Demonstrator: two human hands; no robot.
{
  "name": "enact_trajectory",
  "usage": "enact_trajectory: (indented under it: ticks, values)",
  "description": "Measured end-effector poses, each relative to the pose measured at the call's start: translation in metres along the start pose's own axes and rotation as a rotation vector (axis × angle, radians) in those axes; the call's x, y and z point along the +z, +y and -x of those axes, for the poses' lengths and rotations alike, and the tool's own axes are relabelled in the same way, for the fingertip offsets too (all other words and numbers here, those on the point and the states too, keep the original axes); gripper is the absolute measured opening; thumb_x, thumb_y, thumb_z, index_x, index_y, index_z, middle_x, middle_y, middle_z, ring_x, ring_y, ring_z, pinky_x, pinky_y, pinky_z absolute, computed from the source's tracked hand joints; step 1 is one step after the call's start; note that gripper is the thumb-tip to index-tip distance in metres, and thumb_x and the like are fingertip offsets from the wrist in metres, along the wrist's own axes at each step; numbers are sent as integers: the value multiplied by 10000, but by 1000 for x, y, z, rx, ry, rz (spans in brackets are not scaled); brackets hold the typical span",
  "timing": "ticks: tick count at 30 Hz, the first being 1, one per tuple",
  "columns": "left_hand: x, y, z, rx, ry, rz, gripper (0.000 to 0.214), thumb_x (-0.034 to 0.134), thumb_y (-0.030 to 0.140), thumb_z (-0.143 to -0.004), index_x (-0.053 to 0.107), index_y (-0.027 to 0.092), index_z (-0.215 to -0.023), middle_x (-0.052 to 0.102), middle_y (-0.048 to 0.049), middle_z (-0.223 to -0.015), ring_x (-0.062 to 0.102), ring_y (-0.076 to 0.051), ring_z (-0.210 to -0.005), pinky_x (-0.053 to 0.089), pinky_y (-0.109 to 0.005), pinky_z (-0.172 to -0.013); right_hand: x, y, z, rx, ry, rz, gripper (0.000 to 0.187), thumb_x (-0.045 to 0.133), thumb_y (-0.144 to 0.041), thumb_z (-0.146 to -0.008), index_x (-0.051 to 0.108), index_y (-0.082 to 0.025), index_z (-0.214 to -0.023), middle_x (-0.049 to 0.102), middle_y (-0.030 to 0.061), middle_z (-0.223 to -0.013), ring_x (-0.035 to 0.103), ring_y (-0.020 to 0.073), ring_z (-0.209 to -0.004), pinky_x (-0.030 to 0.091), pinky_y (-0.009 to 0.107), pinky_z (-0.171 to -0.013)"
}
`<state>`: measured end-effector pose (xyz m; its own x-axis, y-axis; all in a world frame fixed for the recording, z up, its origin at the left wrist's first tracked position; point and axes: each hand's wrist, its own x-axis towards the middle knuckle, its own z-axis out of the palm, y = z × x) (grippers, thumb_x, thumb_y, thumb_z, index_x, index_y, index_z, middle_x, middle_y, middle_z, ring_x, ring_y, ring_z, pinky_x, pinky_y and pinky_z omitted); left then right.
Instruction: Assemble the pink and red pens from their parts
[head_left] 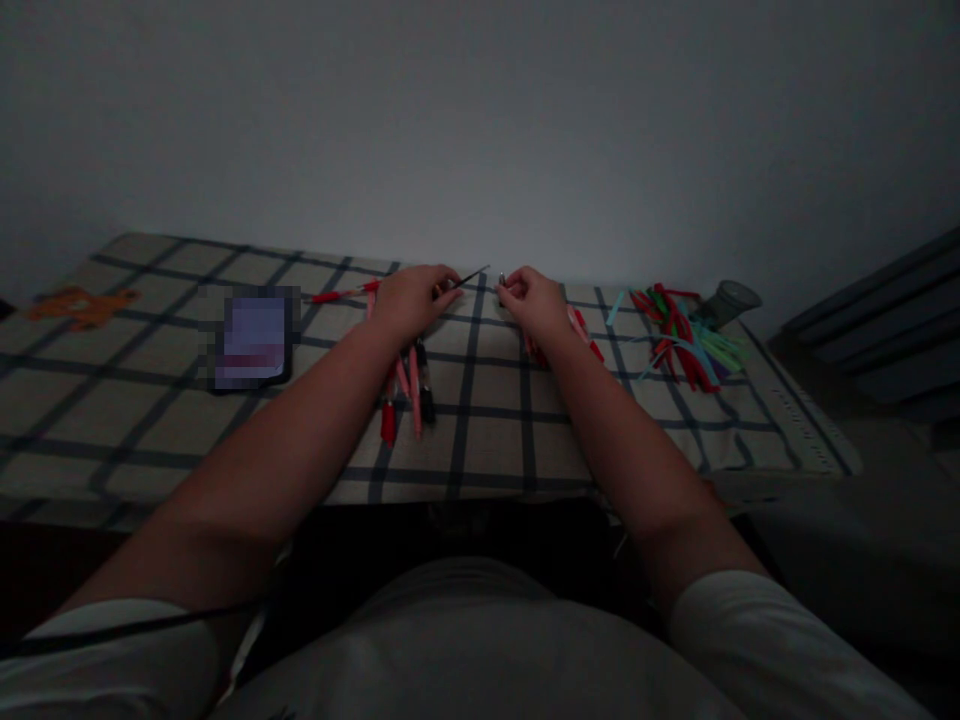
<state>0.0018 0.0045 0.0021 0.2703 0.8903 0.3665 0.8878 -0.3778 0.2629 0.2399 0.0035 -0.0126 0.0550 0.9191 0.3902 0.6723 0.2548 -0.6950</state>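
My left hand (pixel 414 302) is closed on a thin dark rod (pixel 474 274) that looks like a pen refill, its free end pointing up and to the right. Across a small gap, my right hand (pixel 534 302) pinches a small silver-tipped piece (pixel 502 279), perhaps a pen part; its lower portion is hidden by the fingers. Below my left wrist lie several pens (pixel 415 390) in red, pink and black. A red pen (pixel 337 295) rests left of that hand. More red and pink pen pieces (pixel 585 335) are partly covered by my right forearm.
A checked cloth (pixel 480 430) covers the table, which meets a plain wall. At left are a phone-like device (pixel 255 340) with a lit screen and an orange item (pixel 81 306). Colourful strips (pixel 682 340) lie at right beside a clear cup (pixel 729 302).
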Motion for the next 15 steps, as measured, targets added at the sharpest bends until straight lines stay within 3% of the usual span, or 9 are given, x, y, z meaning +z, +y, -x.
enact_trajectory:
  ticks: [2, 7, 15]
  values:
    - [0, 0, 0, -8, -5, -6, 355, 668, 463, -1121, 822, 337, -1416, 885, -54, -1296, 789, -282, -1183, 511, -353, -891, -5, -4, 3, -5, -106, 190, 129, 822, -324, -991, 792, -231, -1076, 817, 67, -977, 749, 277, -961, 546, 397, -943]
    - [1, 0, 0, -9, -12, 9, 350, 677, 461, -1123, 825, 317, -1407, 885, -55, -1287, 791, -278, -1184, 501, -344, -886, -13, -15, 9, -32, -238, 498, 359, 731, -332, -1063, 817, -224, -1394, 879, 133, -1254, 800, 327, -1203, 581, 423, -1049]
    - [-2, 4, 1, 2, -31, 7, 348, 693, 443, -1118, 831, 301, -1404, 884, -57, -1297, 794, -282, -1197, 502, -345, -897, -17, -24, 14, -66, -323, 687, 407, 680, -337, -1081, 811, -204, -1442, 851, 166, -1401, 786, 370, -1305, 571, 466, -1118]
